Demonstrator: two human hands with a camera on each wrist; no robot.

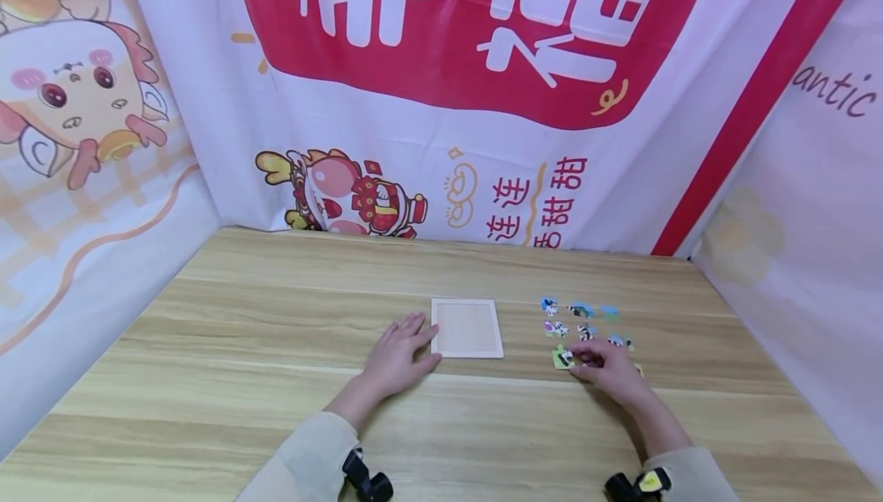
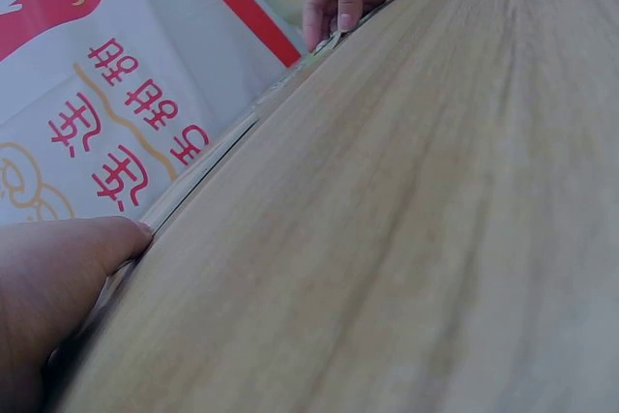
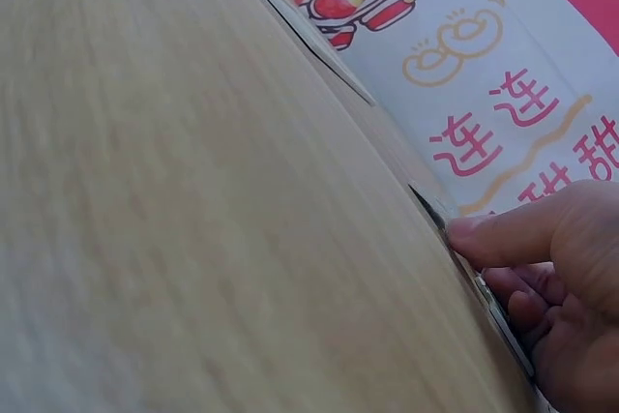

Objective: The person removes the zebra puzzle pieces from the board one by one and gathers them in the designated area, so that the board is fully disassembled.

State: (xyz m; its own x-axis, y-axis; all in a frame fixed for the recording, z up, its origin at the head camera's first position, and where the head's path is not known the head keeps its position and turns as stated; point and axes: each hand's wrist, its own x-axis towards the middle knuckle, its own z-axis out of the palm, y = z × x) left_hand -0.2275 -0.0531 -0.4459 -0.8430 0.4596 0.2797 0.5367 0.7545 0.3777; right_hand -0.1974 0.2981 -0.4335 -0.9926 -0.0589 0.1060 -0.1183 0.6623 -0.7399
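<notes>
A square wooden puzzle tray [image 1: 469, 329] with a pale raised border lies flat on the table. My left hand [image 1: 400, 356] rests at its left side, fingers spread, thumb and fingertips at the border. To the right, several small printed puzzle pieces [image 1: 582, 310] lie in rough rows. My right hand [image 1: 610, 370] is at the nearest row and pinches a green puzzle piece [image 1: 562, 358] with a black-and-white figure. In the right wrist view, the thumb [image 3: 474, 237] presses on the piece's edge, the other fingers curled below it. Part of that row is hidden under the right hand.
The wood-grain table [image 1: 276, 387] extends around the tray and the pieces. Printed cloth walls [image 1: 386, 126] stand at the back and on both sides. Black wrist cameras [image 1: 369, 479] are strapped over both sleeves.
</notes>
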